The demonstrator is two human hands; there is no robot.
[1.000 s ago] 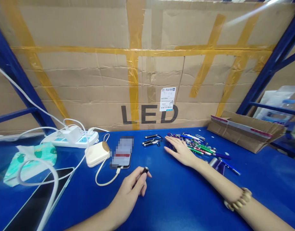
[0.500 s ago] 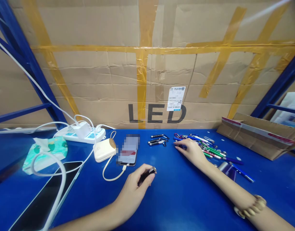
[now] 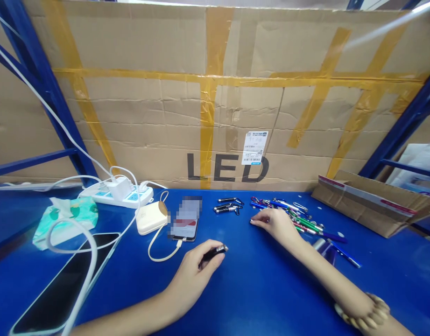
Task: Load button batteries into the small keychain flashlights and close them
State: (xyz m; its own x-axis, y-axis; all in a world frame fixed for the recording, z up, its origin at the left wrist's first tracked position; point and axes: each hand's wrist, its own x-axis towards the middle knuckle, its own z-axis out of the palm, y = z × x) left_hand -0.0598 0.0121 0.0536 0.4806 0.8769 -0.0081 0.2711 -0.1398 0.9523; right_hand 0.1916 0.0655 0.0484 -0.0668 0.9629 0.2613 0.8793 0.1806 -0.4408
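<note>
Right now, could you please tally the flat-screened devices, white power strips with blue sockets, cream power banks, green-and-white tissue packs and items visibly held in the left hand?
Flat-screened devices: 2 (lit black-edged phone, dark pale-rimmed device)
White power strip: 1
Cream rounded power bank: 1
Green-and-white tissue pack: 1
Black cylindrical item in the left hand: 1
Total: 6

The right hand [image 3: 276,225] has been pinched round a dark piece [image 3: 251,221], farther from the table's [image 3: 264,289] back edge; more of the black cylinder [image 3: 215,252] has been exposed in the left hand [image 3: 195,270]
</note>
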